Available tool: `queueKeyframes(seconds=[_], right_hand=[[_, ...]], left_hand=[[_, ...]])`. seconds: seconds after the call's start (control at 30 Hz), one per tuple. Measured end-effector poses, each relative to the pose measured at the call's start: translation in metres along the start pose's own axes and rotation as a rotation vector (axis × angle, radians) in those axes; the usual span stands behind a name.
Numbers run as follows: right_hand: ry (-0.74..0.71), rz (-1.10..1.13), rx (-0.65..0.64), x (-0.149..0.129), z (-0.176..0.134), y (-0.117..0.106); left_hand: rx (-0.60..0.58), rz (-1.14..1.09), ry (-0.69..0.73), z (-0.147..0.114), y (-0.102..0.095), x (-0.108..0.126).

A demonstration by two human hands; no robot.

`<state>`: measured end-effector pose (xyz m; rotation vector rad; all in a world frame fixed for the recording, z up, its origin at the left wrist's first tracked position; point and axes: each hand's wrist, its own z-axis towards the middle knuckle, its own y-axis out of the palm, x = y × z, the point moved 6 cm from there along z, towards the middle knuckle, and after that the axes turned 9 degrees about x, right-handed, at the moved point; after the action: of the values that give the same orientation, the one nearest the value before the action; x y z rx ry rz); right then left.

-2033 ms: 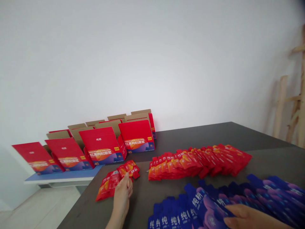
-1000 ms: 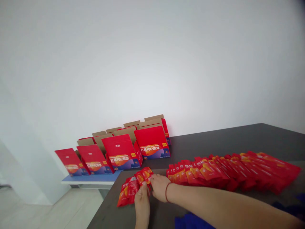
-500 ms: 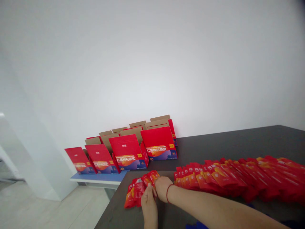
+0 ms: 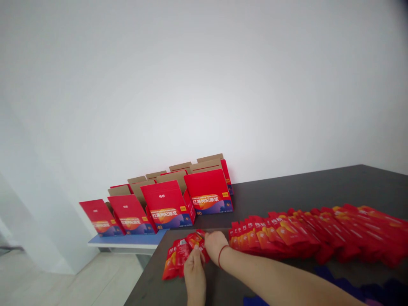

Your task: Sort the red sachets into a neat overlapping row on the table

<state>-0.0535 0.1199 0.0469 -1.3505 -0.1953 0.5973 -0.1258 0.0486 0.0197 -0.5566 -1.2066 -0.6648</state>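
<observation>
Close to the near left corner of the dark table, my left hand [image 4: 195, 272] is closed on a small bunch of red pouches [image 4: 177, 257], with the thumb on top. They overlap like a fan and carry white and orange print. My right hand [image 4: 216, 244], a thin red cord round its wrist, pinches a red pouch at the right end of that bunch; its fingertips are partly hidden. Just right of this hand lies a long row of overlapping red pouches [image 4: 287, 233].
Several open red cartons [image 4: 208, 191] with raised brown flaps stand at the back left, some on a blue-topped bench [image 4: 127, 240]. The dark table [image 4: 306, 187] meets a white wall. Blue items [image 4: 344, 284], not clear in kind, lie at the near right.
My right hand has shifted slightly up and left over the bunch, and the pouches at its right end have changed angle. The whole view has moved a little.
</observation>
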Motion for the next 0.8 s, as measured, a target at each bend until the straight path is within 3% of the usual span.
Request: queueKeyframes(seconds=[0.13,0.23,0.37,0.43,0.57,0.63,0.7,0.8], right_hand=[[-0.021,-0.027,-0.041,0.012,-0.008,-0.023],[-0.075,-0.016,-0.018,0.024,-0.021,-0.046],[-0.175,0.017,0.052,0.049,-0.042,-0.068],[-0.348,0.068,0.068,0.056,-0.052,-0.071],[-0.706,0.215,0.084,0.065,-0.072,-0.073],[-0.747,0.239,0.110,0.068,-0.077,-0.077],[-0.698,0.243,0.169,0.069,-0.081,-0.083],[-0.414,0.348,0.322,0.073,-0.086,-0.095]], left_hand=[[0.016,0.016,0.021,0.003,-0.007,0.005],[-0.049,-0.054,-0.066,0.004,-0.003,0.003],[-0.418,-0.356,-0.434,-0.014,0.027,-0.007],[-0.601,-0.499,-0.628,-0.029,0.039,-0.006],[-0.725,-0.568,-0.855,-0.051,0.045,-0.008],[-0.719,-0.528,-0.805,-0.055,0.046,-0.010],[-0.708,-0.490,-0.672,-0.054,0.048,-0.011],[-0.682,-0.441,-0.494,-0.053,0.053,-0.011]])
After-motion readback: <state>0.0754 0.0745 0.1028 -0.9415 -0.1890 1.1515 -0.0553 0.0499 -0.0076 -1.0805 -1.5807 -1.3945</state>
